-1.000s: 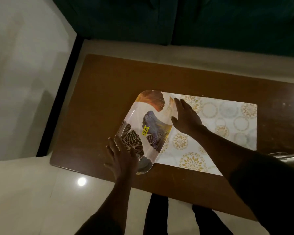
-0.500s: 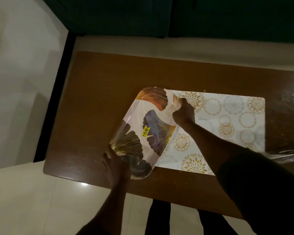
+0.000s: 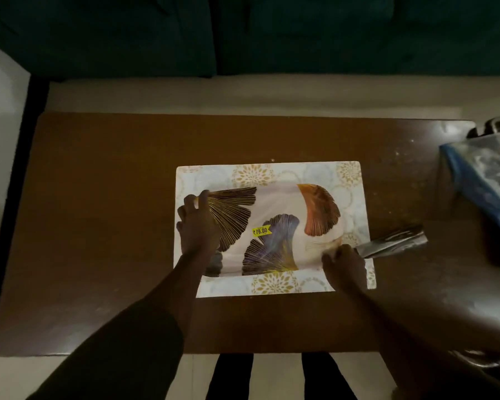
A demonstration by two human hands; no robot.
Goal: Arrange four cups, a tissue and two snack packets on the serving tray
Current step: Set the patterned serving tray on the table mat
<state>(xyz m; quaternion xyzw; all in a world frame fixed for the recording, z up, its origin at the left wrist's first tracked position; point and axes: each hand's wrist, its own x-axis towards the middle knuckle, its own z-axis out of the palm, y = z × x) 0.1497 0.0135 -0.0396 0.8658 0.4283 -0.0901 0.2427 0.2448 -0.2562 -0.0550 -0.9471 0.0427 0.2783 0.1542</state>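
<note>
The serving tray (image 3: pixel 274 203), white with fan-shaped leaves and a yellow price sticker, lies flat on a patterned placemat (image 3: pixel 254 171) in the middle of the brown table (image 3: pixel 107 197). My left hand (image 3: pixel 198 223) grips the tray's left end. My right hand (image 3: pixel 344 267) holds its near right corner. A shiny silver packet (image 3: pixel 393 242) lies just right of the tray. No cups are in view.
A blue and clear plastic bag (image 3: pixel 485 180) sits at the table's right end with a dark metal item (image 3: pixel 497 127) behind it. A dark green sofa (image 3: pixel 243 33) runs along the far side. Pale floor lies to the left.
The tray was tilted across the mat's left edge; both hands have turned it and set it lengthwise on the placemat. The view has shifted right.
</note>
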